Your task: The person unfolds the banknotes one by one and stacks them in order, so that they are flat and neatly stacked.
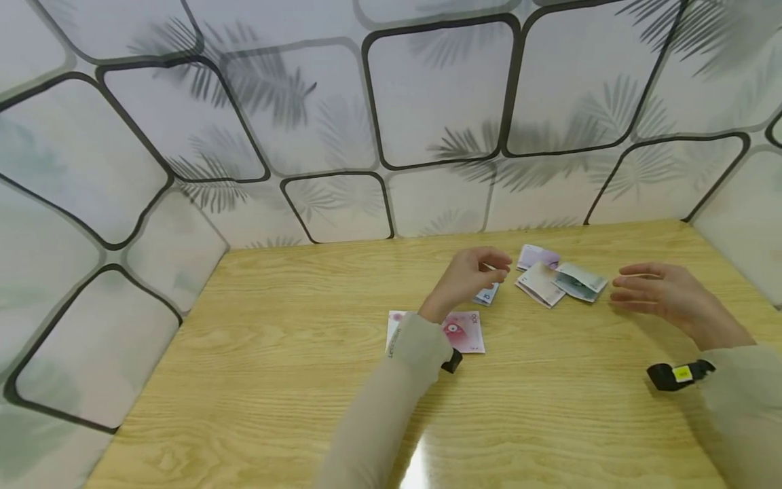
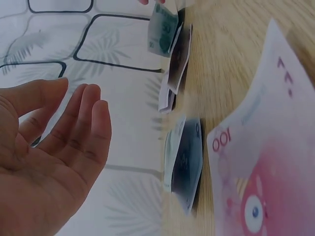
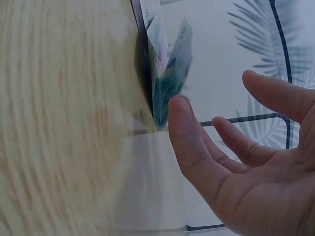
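Observation:
My left hand (image 1: 473,275) hovers with loosely bent fingers above a folded blue banknote (image 1: 487,295), which it partly hides in the head view. Nothing lies between its fingers in the left wrist view. Under the left forearm, a red banknote marked 100 (image 1: 469,334) is spread on the table, partly covered by the sleeve. To the right lie a folded purple banknote (image 1: 536,255), a folded brownish banknote (image 1: 540,285) and a folded green banknote (image 1: 580,281), the last gaping and overlapping the brownish one. Just right of the green note, my empty right hand (image 1: 668,295) has relaxed fingers.
A wooden table (image 1: 256,367) carries the notes. Behind it and along its sides rise patterned panels (image 1: 446,95) with leaf prints and dark outlines. A black wrist camera (image 1: 679,375) sits below the right hand.

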Demonstrator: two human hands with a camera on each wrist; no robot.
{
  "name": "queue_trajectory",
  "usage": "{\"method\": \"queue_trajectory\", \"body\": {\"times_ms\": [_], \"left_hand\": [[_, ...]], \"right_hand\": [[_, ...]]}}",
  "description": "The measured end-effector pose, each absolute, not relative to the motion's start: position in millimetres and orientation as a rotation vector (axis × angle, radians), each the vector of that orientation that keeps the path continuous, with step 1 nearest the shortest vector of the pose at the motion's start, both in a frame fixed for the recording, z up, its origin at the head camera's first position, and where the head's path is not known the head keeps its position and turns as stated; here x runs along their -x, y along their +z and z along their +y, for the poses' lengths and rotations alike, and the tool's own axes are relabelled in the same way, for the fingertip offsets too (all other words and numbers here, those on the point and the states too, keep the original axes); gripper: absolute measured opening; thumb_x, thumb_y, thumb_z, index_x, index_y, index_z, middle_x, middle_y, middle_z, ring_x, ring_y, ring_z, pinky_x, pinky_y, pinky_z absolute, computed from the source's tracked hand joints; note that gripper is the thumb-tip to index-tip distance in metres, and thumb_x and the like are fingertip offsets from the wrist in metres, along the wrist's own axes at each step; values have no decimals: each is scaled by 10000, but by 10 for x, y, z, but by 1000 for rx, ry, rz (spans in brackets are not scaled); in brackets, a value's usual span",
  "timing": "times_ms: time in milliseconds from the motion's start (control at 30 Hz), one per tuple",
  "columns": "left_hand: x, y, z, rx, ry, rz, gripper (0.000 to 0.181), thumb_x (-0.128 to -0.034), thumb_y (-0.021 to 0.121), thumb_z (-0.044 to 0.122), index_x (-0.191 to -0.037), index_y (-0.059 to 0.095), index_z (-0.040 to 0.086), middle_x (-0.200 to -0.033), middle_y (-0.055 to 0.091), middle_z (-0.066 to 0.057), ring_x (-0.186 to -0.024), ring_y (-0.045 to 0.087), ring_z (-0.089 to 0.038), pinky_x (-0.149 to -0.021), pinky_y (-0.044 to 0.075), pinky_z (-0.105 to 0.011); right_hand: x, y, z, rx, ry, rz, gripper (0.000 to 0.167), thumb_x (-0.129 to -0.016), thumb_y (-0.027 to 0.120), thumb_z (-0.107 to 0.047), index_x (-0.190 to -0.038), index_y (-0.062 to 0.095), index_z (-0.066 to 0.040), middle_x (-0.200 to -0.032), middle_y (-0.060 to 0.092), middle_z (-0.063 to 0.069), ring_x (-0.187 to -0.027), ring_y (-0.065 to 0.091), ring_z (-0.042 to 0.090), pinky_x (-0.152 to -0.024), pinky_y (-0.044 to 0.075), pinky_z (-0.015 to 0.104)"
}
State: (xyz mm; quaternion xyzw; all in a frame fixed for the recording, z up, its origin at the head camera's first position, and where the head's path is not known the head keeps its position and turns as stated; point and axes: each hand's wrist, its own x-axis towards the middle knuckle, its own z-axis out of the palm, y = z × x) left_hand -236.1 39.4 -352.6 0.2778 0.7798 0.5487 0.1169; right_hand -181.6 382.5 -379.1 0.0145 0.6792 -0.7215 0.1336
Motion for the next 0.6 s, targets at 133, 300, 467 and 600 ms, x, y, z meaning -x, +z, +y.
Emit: {"method": "queue_trajectory", "body": {"times_ms": [133,300,467,600], "left_hand": [[2383,-3527,499,-850,1559,2317,250,-977,634,-14,-1221,672,-53,-1123,712,-161,-931,693,-260,-710,544,-172],[2431,-3547,656,-909,1485,2368,243,-988,635,-1,-1224,672,-43,-1141,707,-140,-937,676,-183,-731,529,-149],[2461,-3603,883,-966,1418,2395,238,-998,626,10,-1228,675,-23,-1170,697,-129,-972,667,-160,-730,509,-117],[2479,-3654,1085,-975,1394,2395,239,-1001,625,25,-1232,682,0,-1181,694,-114,-953,659,-104,-698,501,-106]], "right_hand": [[1828,-3803,3814,-102,-2018,2021,210,-1044,534,-12,-1245,479,11,-958,720,5,-855,730,164,-747,617,307],[1861,-3822,3785,-162,-1986,1996,516,-1042,536,-13,-1411,229,176,-960,709,15,-852,736,183,-771,621,344],[1857,-3860,3766,-181,-2016,1945,538,-1044,519,0,-1427,190,186,-959,711,25,-847,739,204,-777,621,353],[1846,-3868,3753,-175,-2046,1925,526,-1047,501,14,-1429,185,190,-965,720,36,-851,742,220,-780,621,351]]}}
